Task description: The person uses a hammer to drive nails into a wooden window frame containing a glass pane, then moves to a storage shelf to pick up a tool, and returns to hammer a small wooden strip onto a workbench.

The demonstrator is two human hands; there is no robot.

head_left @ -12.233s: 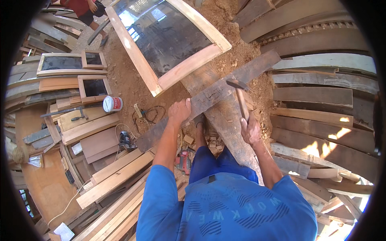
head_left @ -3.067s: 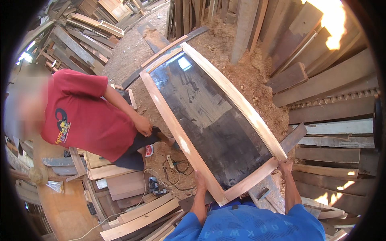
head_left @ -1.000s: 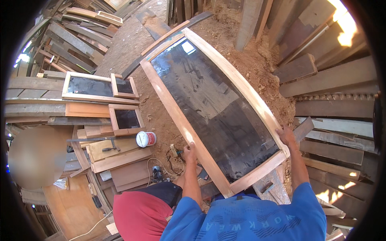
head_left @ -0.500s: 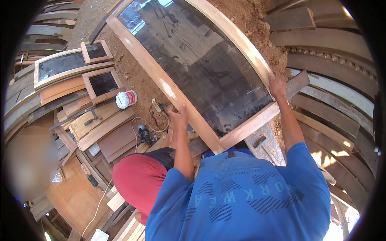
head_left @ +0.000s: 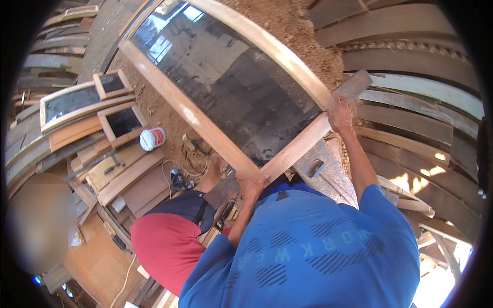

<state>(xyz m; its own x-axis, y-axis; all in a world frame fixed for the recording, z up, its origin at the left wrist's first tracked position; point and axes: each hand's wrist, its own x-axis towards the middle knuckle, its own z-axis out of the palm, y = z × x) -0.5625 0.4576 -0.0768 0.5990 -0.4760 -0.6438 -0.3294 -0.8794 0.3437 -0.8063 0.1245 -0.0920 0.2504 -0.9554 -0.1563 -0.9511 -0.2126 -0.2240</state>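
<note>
A long wood-framed glass panel (head_left: 191, 118) with dark, reflective glass slants from the upper left toward my body. My left hand (head_left: 250, 184) grips its near left corner, with the fingertips partly hidden under the wood. At the near right corner, my right hand (head_left: 340, 114) is wrapped over the frame's edge. A dark plank (head_left: 356, 85) runs beneath the panel's near end; its other end sticks out beside my left hand. A pale, worn board (head_left: 334, 169) lies under the near rail, with a small metal piece on it.
Small glazed wooden frames (head_left: 122, 123) rest on stacked lumber at left, near a white bucket (head_left: 152, 138). A corded power tool (head_left: 178, 179) stands by my foot. Weathered planks (head_left: 405, 66) are piled along the right. A plywood sheet (head_left: 108, 256) lies lower left.
My left hand has moved from the long left rail down to the near left corner. The panel sits slightly further left in view. My right hand stays at its corner.
</note>
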